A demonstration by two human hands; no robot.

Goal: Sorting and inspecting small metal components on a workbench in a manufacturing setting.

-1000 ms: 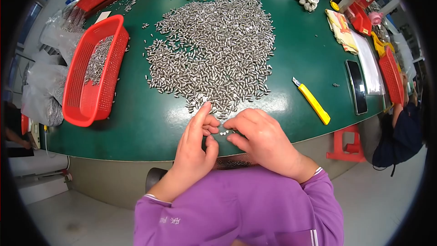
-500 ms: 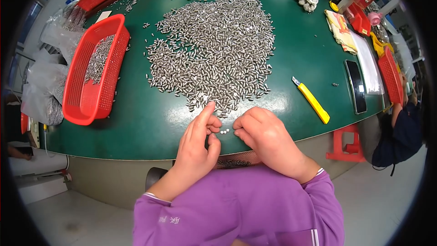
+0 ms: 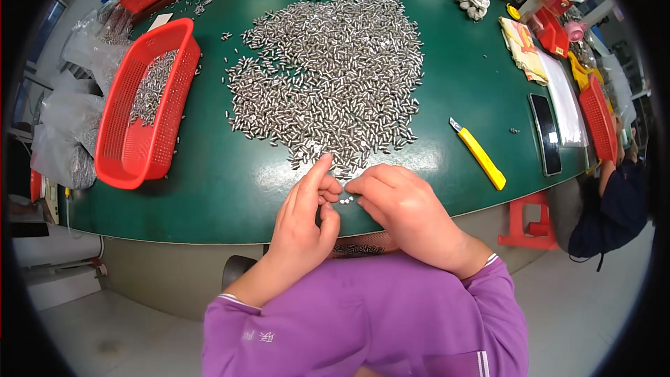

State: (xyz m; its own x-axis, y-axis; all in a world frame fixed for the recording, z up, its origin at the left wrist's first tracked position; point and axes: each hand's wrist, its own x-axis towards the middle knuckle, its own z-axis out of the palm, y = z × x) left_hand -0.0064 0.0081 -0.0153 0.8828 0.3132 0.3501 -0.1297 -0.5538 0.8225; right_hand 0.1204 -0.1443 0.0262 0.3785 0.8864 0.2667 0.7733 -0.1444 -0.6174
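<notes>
Left hand (image 3: pixel 300 215) half-open, right hand (image 3: pixel 413 211) curled, any hold unclear, and one nudge could scatter those silvery pieces (image 3: pixel 345 201)!

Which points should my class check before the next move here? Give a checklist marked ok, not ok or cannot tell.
1. Yellow plastic cutter clear of the bare left hand and bare right hand: ok, it lies apart to their right.
2. Cutter safely sheathed: cannot tell; its metal tip shows.
3. Small, tapered silver metal pieces all gathered: not ok; strays lie around the heap.
4. Red perforated plastic basket upright: ok, with pieces inside.
5. Tiny whitish bits visible: ok, between the hands.
6. Right hand empty: cannot tell; its grip is hidden.
</notes>
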